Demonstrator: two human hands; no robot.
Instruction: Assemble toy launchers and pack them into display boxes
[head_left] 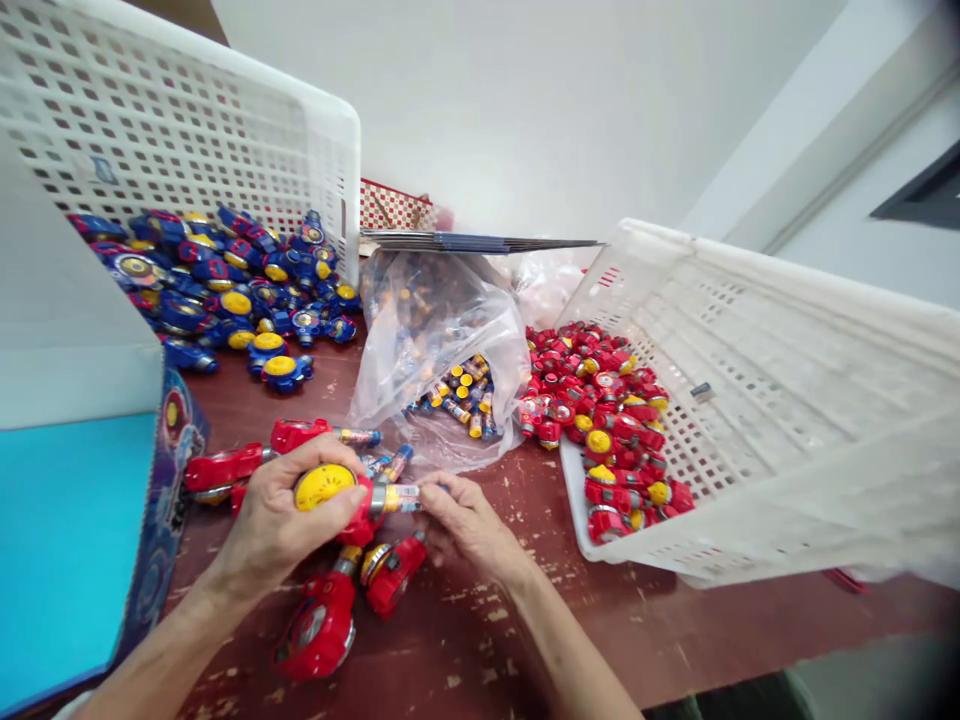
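My left hand [279, 515] is closed around a red toy with a round yellow disc [324, 487] and a grey collar. A small labelled tube [403, 497] sticks out of the collar to the right. The thumb and fingers of my right hand [466, 522] pinch the tube's far end. Below them on the table lie a red toy [319, 625] and another red toy with a yellow part [394, 572]. Left of my left hand rests one more red toy [225, 467], partly hidden. Small tubes [397, 462] lie just behind my hands.
A clear plastic bag [442, 330] of yellow-capped tubes lies open at the back. A tipped white crate [330, 150] at left spills blue toys [232, 280]. Another crate [787, 400] at right holds red toys [607, 420]. A printed box [161, 510] stands at the left edge.
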